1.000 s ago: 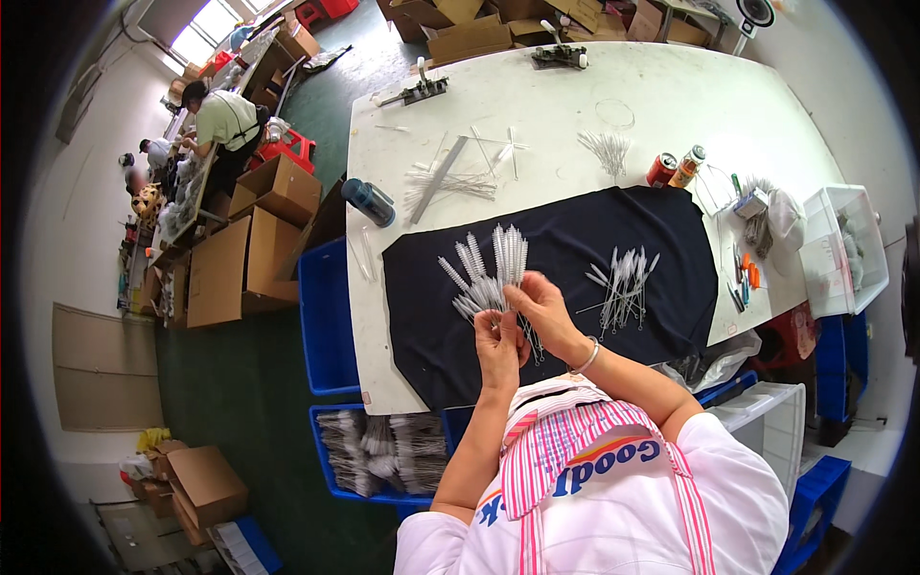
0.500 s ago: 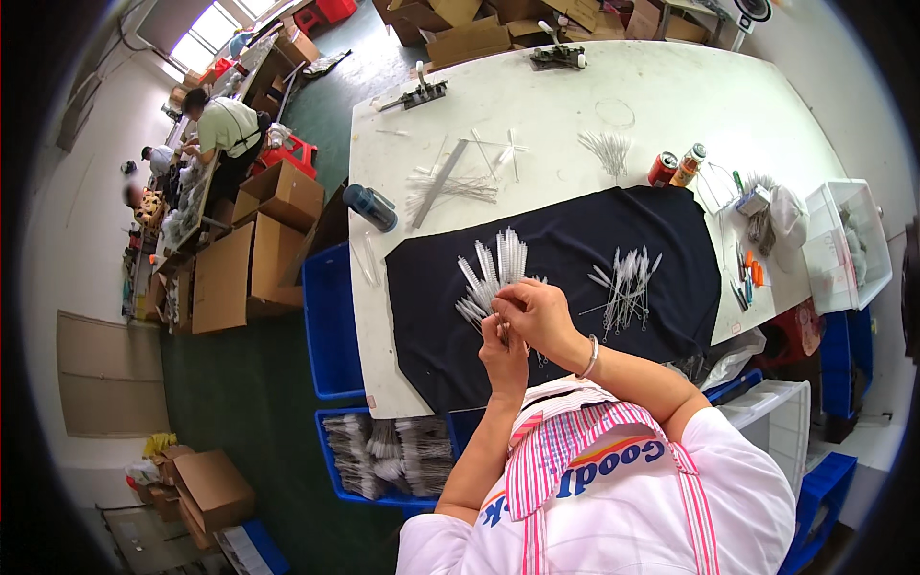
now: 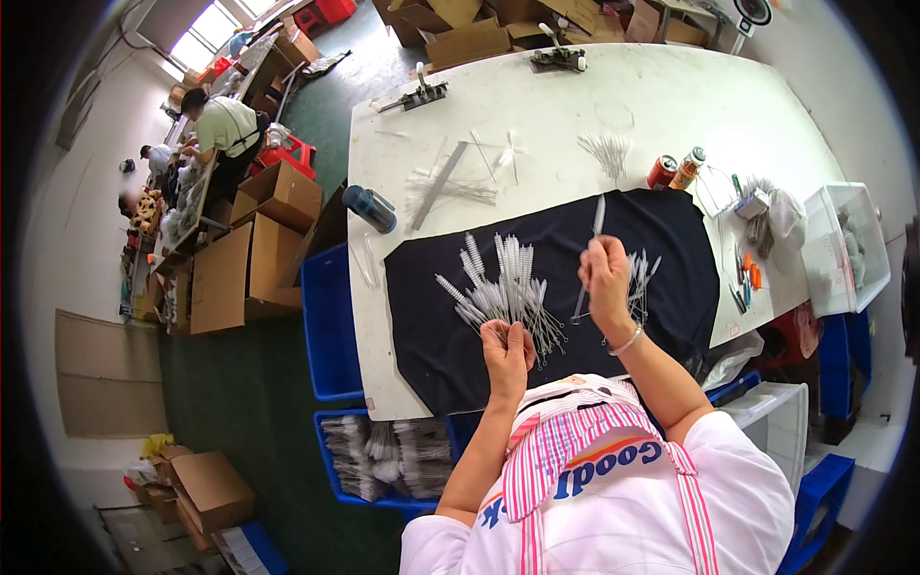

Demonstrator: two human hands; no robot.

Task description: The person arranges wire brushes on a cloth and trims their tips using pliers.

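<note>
My left hand [image 3: 509, 356] is closed around the wire stems of several bristle brushes, white tube-cleaning brushes [image 3: 515, 259] fanned out away from me over a dark cloth [image 3: 431, 331]. More small brushes [image 3: 541, 311] with looped wire ends lie beside that hand. Farther right, my right hand [image 3: 608, 283] grips one thin brush [image 3: 600, 213] with its white bristle end pointing away from me. Behind the right hand, partly hidden by it, a pile of small brushes [image 3: 644, 271] rests on the cloth.
On the white table [image 3: 537, 110] stand a blue bottle [image 3: 370, 209], a red can [image 3: 662, 172] and two small clamp fixtures at the far edge. Loose wires lie mid-table. A clear bin [image 3: 843, 240] stands at right, blue crates [image 3: 331, 326] at left. Co-workers are at the far left.
My right hand has moved away from my left hand, to the right, with one brush in it. The left hand stays at the bundle, whose brushes now spread wider.
</note>
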